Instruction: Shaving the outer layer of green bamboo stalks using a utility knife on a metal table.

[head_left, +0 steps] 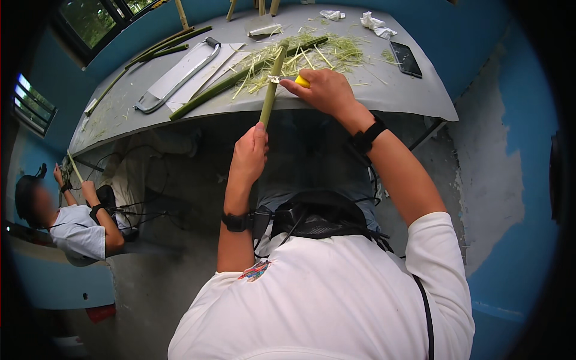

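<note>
- Left hand (251, 150): fingers closed around the lower end of a slender, round green bamboo stalk (273, 99), just off the table's near edge.
- The stalk slanted up and away from that hand, its far end above a loose heap of pale green, stringy shavings (342, 53); whether that end touched anything could not be told.
- Right hand (327, 90): fingers wrapped round a bright yellow tool handle (302, 81), at the stalk's right side, about midway along it. A small white patch showed there; its nature was unclear.
- Beneath and around: a grey-covered table (420, 99). A longer, thicker green bamboo pole (207, 99) lay aslant, left of the stalk.
- Farther left, a silver-framed hacksaw (182, 86) with a dark grip lay by flat white sheets.
- To the right, a black rectangular phone (406, 59); beyond it, crumpled white tissue (378, 25).
- Far left, a seated co-worker (81, 228) held a thin green strip (75, 167).
</note>
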Demonstrator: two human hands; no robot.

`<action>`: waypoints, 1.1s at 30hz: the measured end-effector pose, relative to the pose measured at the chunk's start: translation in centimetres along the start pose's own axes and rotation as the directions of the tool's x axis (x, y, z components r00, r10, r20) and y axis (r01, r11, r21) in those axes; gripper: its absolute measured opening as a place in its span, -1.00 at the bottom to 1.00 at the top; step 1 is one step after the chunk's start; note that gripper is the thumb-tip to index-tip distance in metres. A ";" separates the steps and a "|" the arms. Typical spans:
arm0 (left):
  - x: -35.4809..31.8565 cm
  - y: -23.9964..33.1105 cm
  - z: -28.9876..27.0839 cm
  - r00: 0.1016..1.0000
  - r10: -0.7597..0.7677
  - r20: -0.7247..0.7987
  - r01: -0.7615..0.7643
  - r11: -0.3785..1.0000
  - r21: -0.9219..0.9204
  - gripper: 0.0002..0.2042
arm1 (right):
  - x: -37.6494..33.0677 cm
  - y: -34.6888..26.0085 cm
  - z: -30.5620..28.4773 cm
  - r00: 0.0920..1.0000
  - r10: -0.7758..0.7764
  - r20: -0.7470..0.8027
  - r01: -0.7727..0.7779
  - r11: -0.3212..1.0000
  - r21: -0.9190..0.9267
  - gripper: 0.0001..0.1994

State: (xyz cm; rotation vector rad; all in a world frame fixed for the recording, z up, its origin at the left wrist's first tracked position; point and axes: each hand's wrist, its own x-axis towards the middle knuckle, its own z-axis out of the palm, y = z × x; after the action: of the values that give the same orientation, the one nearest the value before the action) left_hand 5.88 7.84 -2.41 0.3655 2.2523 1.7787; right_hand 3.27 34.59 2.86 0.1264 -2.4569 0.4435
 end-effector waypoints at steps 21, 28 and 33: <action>-6.9 -1.5 -2.7 0.990 -0.140 0.020 0.139 0.990 0.040 -0.45 | -0.5 -0.8 -0.4 1.000 0.018 -0.010 -0.018 0.998 -0.056 -0.27; -3.9 -0.9 -2.9 0.995 -0.090 0.052 0.090 0.996 0.012 -0.43 | -0.2 -1.0 -1.7 1.000 0.011 -0.008 -0.011 1.000 0.004 -0.27; -1.1 0.5 -2.1 0.985 -0.125 0.120 0.132 0.990 -0.054 -0.42 | -0.3 -0.7 -1.6 1.000 -0.015 0.003 0.015 0.999 0.037 -0.29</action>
State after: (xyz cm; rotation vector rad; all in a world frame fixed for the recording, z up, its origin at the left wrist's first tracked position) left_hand 6.19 5.62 -1.39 0.2961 2.0873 1.7110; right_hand 4.56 34.45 4.10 0.1612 -2.4500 0.4821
